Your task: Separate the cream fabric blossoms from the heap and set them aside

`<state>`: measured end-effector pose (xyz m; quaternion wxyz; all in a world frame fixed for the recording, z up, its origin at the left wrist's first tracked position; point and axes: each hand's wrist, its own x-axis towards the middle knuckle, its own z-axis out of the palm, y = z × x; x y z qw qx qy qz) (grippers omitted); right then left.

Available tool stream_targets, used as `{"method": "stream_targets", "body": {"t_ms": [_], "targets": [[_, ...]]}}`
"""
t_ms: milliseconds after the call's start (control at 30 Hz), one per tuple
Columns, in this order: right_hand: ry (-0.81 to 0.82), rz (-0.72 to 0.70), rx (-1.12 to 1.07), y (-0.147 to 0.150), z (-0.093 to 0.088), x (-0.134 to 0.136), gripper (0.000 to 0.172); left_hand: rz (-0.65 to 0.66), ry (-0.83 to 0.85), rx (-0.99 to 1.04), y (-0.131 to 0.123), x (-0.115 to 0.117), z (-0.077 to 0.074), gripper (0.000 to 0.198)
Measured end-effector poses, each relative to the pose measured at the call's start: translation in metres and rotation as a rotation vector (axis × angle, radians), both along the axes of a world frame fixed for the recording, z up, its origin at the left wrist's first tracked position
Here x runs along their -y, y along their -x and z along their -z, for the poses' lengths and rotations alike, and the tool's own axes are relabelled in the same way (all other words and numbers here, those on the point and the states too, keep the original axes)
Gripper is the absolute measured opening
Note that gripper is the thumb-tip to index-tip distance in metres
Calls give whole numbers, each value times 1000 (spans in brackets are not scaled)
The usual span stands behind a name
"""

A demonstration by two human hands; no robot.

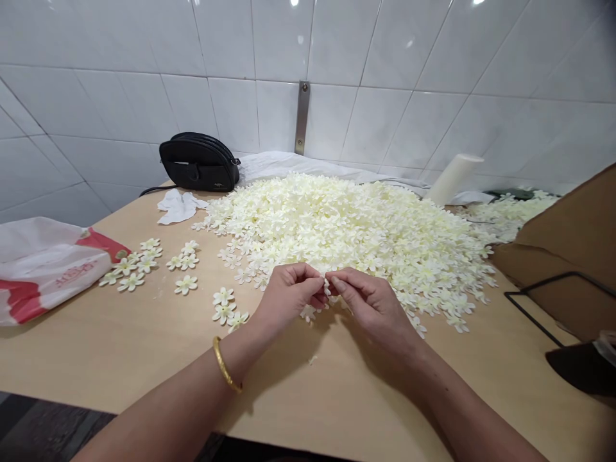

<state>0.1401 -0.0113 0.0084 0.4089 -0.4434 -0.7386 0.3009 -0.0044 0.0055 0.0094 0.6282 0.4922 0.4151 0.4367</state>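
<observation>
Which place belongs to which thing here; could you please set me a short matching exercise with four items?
Things
1. flower pile
2. black bag
3. gold bracelet
4. metal strip

Places
A. around the left wrist
B. upright against the tiled wall
C. on the table, just beyond the left hand and right hand
D. near the back of the table, left of the white flowers

Right pairs: 1-C, 2-D, 3-A, 4-B

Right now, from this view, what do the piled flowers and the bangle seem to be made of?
The piled flowers seem matte fabric or thin plastic, judging by their uniform shapes; which, I cannot tell. The bangle seems metal, golden and shiny, with bright highlights.
</observation>
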Motion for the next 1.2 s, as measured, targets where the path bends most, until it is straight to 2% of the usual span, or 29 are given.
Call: {"method": "stream_targets", "body": {"t_ms": [167, 267, 467, 600, 700, 800, 867, 933, 1033, 1200], "targets": [[-16, 37, 16, 1, -1, 1, 22, -26, -210, -182, -1, 5, 1, 12], [-5, 59, -4, 1, -2, 1, 21, -28, -243, -220, 0, 7, 0, 13], [107, 180, -174, -4, -1, -4, 16, -48, -134, -118, 0, 4, -5, 10], [164, 151, -350, -9, -1, -8, 12, -69, -130, -70, 1, 3, -5, 8], [188, 131, -443, -13, 1, -12, 9, -57, -72, 68, 3, 0, -2, 6], [170, 184, -505, -18, 3, -15, 9, -49, 59, 247, 4, -3, -1, 0], [150, 208, -499, -21, 2, -16, 10, -49, 127, 299, 5, -4, -1, 4], [149, 166, -386, -23, -2, -15, 10, -43, 113, 278, 6, -5, 0, 4], [125, 30, -30, -22, -8, -9, 11, -43, -13, 174, 7, -7, 3, 4], [-97, -97, 532, -13, -5, 3, 18, -57, -61, 107, 8, -10, 8, 7]]}}
